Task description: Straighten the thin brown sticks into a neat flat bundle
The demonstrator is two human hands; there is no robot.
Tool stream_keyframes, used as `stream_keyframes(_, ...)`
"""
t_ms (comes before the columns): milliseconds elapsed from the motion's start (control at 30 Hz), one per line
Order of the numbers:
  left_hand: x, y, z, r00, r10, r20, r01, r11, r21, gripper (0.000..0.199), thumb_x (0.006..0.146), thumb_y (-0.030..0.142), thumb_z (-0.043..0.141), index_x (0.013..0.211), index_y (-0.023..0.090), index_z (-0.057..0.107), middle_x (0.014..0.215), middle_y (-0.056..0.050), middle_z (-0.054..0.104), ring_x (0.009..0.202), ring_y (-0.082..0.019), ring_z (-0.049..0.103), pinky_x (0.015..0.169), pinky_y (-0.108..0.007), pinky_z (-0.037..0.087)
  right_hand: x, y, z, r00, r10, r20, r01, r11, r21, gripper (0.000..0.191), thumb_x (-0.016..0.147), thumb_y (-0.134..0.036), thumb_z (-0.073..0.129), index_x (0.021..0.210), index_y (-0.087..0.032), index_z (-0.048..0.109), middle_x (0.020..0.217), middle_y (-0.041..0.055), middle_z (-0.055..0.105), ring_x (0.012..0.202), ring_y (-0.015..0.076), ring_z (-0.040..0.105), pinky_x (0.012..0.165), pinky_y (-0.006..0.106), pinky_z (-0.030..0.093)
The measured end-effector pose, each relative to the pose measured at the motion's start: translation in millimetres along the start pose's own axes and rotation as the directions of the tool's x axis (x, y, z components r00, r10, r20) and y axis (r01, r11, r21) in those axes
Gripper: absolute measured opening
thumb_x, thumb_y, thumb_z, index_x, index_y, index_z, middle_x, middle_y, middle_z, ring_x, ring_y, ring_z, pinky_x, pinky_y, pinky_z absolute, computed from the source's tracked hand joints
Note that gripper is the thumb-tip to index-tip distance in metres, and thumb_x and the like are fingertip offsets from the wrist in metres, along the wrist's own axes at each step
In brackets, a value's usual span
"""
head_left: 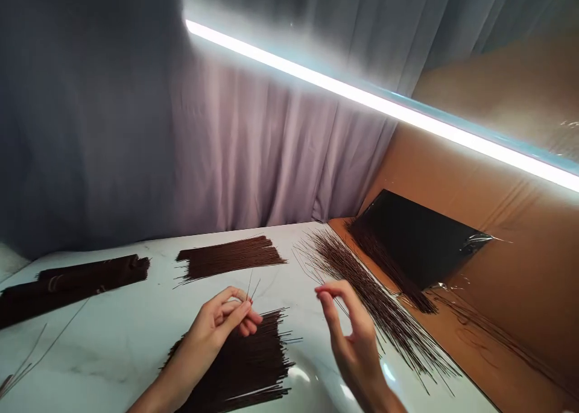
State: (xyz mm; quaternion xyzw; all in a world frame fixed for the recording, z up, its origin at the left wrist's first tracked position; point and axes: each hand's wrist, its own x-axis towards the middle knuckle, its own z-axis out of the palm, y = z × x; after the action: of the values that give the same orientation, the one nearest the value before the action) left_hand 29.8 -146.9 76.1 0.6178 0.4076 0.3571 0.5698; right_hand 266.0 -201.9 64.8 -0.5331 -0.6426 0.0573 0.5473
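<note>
In my left hand point(226, 316) I have a couple of thin dark sticks point(256, 289) pinched between thumb and fingers, their ends poking up above the desk point(113, 346). My right hand point(350, 328) is well apart from it, thumb and forefinger tips brought together — whether a stick is caught between them, I cannot tell. Below my left forearm lies a dense pile point(257, 359) of sticks, partly covered by it. A neat bundle point(233, 258) lies farther back, and a looser spread point(371, 298) fans out beside my right hand, near the black sheet point(416, 238).
</note>
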Motion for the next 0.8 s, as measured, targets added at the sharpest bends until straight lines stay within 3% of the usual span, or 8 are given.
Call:
stream_keyframes(67, 9, 13, 23.1, 0.999, -0.033, -0.037, 0.030, 0.996, -0.080, 0.029, 0.093, 0.053, 0.063, 0.093, 0.024, 0.061, 0.097, -0.005, 0.079, 0.101, -0.023, 0.068, 0.095, -0.035, 0.047, -21, -6, 7, 0.978, 0.189, 0.090, -0.201, 0.968, 0.149, 0.027, 0.105, -0.042, 0.047, 0.113, -0.023, 0.064, 0.095, 0.0052, 0.072, 0.089, 0.0206, 0.069, 0.082, 0.031, 0.054)
stream_keyframes(133, 21, 22, 49.7, 0.997, -0.074, -0.031, 0.066, 0.978, -0.200, 0.029, 0.093, 0.054, 0.064, 0.094, 0.025, 0.058, 0.104, -0.006, 0.080, 0.110, -0.026, 0.066, 0.093, -0.036, 0.047, -32, -13, 17, 0.933, 0.273, 0.235, -0.329, 0.911, 0.248, 0.035, 0.104, -0.048, 0.048, 0.120, -0.022, 0.063, 0.096, 0.0051, 0.074, 0.087, 0.0200, 0.070, 0.082, 0.030, 0.054)
stream_keyframes(233, 40, 23, 86.1, 0.997, -0.080, -0.022, 0.069, 0.948, -0.311, 0.030, 0.093, 0.055, 0.062, 0.096, 0.025, 0.056, 0.113, -0.009, 0.078, 0.115, -0.028, 0.064, 0.088, -0.037, 0.049, -30, -14, 22, 0.902, 0.339, 0.267, -0.412, 0.859, 0.304, 0.037, 0.102, -0.051, 0.049, 0.111, -0.019, 0.067, 0.085, 0.0039, 0.074, 0.079, 0.0189, 0.070, 0.074, 0.027, 0.052)
stream_keyframes(367, 64, 9, 106.3, 0.991, 0.131, -0.029, -0.133, 0.988, -0.072, 0.025, 0.101, 0.047, 0.050, 0.100, 0.023, 0.055, 0.111, -0.011, 0.078, 0.113, -0.024, 0.068, 0.096, -0.036, 0.049, -12, 6, -1, 0.897, 0.364, 0.250, -0.417, 0.885, 0.207, 0.039, 0.100, -0.052, 0.050, 0.092, -0.019, 0.068, 0.076, 0.0035, 0.070, 0.072, 0.0191, 0.068, 0.064, 0.027, 0.048)
stream_keyframes(500, 81, -13, 61.8, 0.935, 0.346, -0.083, -0.271, 0.844, 0.463, 0.023, 0.097, 0.041, 0.056, 0.112, 0.024, 0.054, 0.111, -0.009, 0.074, 0.102, -0.023, 0.069, 0.094, -0.038, 0.050, 6, 53, -52, 0.948, 0.316, -0.017, -0.307, 0.904, -0.298, 0.035, 0.092, -0.052, 0.052, 0.089, -0.022, 0.071, 0.081, 0.0054, 0.070, 0.072, 0.0223, 0.064, 0.066, 0.033, 0.045)
stream_keyframes(600, 93, -27, -7.1, 0.916, 0.387, -0.105, -0.230, 0.722, 0.652, 0.015, 0.090, 0.029, 0.063, 0.103, 0.024, 0.061, 0.111, -0.008, 0.069, 0.113, -0.031, 0.060, 0.107, -0.050, 0.037, 12, 90, -88, 0.970, 0.224, -0.098, -0.227, 0.674, -0.703, 0.038, 0.091, -0.050, 0.047, 0.081, -0.025, 0.072, 0.076, 0.0074, 0.066, 0.072, 0.0270, 0.060, 0.066, 0.038, 0.041)
stream_keyframes(700, 107, -40, -68.9, 0.911, 0.402, -0.088, -0.194, 0.609, 0.769, 0.010, 0.088, 0.024, 0.061, 0.098, 0.023, 0.063, 0.109, -0.009, 0.069, 0.112, -0.034, 0.058, 0.105, -0.052, 0.036, 12, 106, -98, 0.994, 0.100, -0.035, -0.084, 0.541, -0.837, 0.044, 0.096, -0.048, 0.039, 0.081, -0.022, 0.072, 0.080, 0.0106, 0.066, 0.076, 0.0300, 0.058, 0.071, 0.043, 0.042)
stream_keyframes(800, 121, -54, -98.7, 0.915, 0.403, -0.018, -0.213, 0.520, 0.827, 0.008, 0.090, 0.025, 0.060, 0.096, 0.024, 0.065, 0.107, -0.006, 0.072, 0.109, -0.031, 0.061, 0.101, -0.046, 0.040, 8, 91, -76, 0.996, -0.024, -0.083, -0.048, 0.634, -0.772, 0.041, 0.100, -0.050, 0.042, 0.101, -0.018, 0.069, 0.096, 0.0128, 0.065, 0.086, 0.0303, 0.058, 0.075, 0.043, 0.046)
